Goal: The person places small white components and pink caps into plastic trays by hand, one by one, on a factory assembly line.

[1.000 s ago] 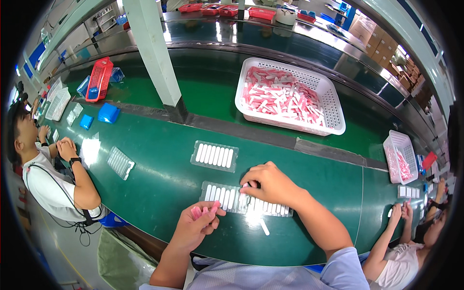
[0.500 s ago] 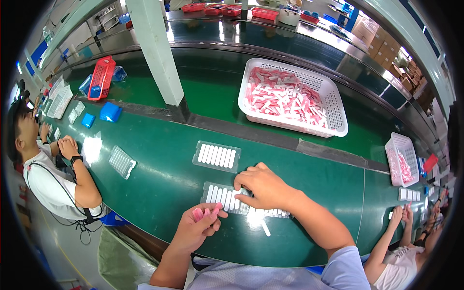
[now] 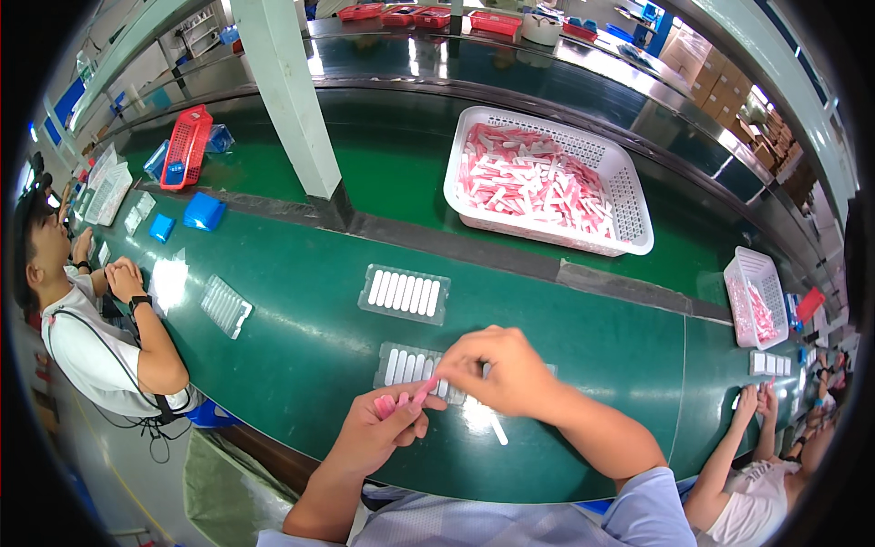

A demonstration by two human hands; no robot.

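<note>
My left hand is closed around several small pink strips that stick out past its thumb and fingers. Slightly blurred, my right hand pinches the upper end of one of these strips. Just behind and beneath the hands lies a clear plastic tray with white flat sticks in a row; its right part is covered by my right hand. A second clear tray, with several white sticks side by side, sits farther back. One loose white stick rests on the green table near my right wrist.
Across the dark ledge stands a white basket heaped with pink and white strips. Another clear tray lies to the left, near a co-worker. A smaller white basket is at right. A pale post rises behind the table.
My right hand has come away from the tray's sticks and moved to the pink strips in my left hand. One strip now extends up to its fingertips.
</note>
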